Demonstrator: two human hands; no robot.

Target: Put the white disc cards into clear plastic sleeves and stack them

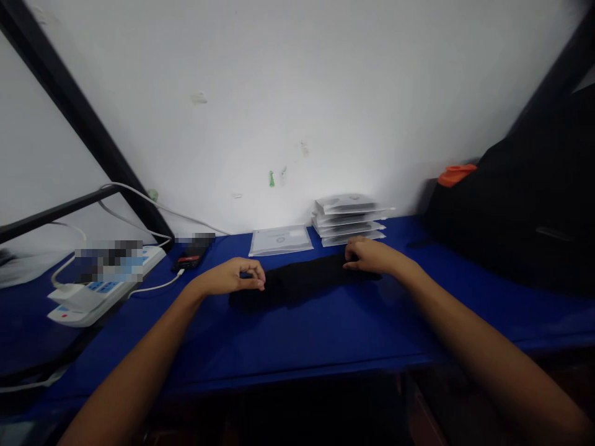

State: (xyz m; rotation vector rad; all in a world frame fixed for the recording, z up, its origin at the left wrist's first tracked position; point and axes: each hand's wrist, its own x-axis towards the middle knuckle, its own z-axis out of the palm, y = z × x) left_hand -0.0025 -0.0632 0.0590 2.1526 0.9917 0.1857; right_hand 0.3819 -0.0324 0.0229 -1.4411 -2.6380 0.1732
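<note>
While the black cloth [307, 282] lies lengthwise across the blue worktop [279, 341], we have our left hand [235, 276] at its left end and our right hand [365, 254] at its right, fingers curled; we cannot tell whether either pinches it. Behind sit a flat packet [281, 240] and a packet stack [348, 218].

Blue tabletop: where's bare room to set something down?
On the blue tabletop, the front strip between the black item and the front edge, between the two forearms. Also the patch between the right forearm and the large black bulk. Crowded: back centre, with the flat packet and packet stack; left, with phone and power strip.
</note>
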